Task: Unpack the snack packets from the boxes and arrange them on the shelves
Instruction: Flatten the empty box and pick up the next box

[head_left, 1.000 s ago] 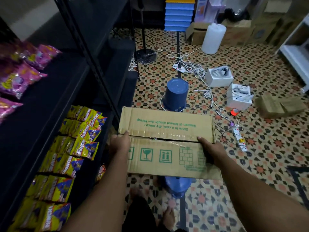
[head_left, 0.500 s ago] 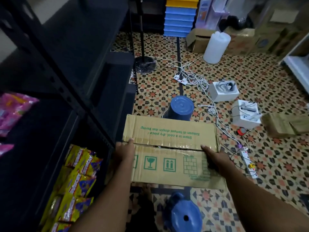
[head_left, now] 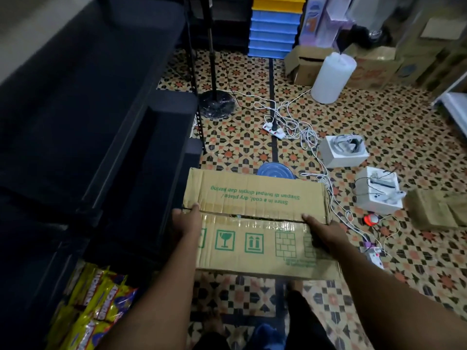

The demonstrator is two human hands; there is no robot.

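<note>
A brown cardboard box (head_left: 255, 195) with green print is held up in front of me, its top flaps closed. My left hand (head_left: 186, 219) grips its left side, thumb on top at the flap seam. My right hand (head_left: 322, 233) grips the right side, thumb on top as well. Yellow snack packets (head_left: 97, 306) lie on a low shelf at the bottom left. The black shelf unit (head_left: 83, 104) fills the left side; its upper boards look bare and dark.
On the patterned tile floor lie white cables and a power strip (head_left: 274, 128), two white open boxes (head_left: 341, 150), a blue upturned bucket (head_left: 275, 170) behind the box, a white jug (head_left: 332, 77), a lamp stand base (head_left: 216, 104), and cardboard boxes at the back and right.
The box has risen with both hands still on it. My view has lifted: the pink packets left the frame and the blue stool below is mostly out of sight.
</note>
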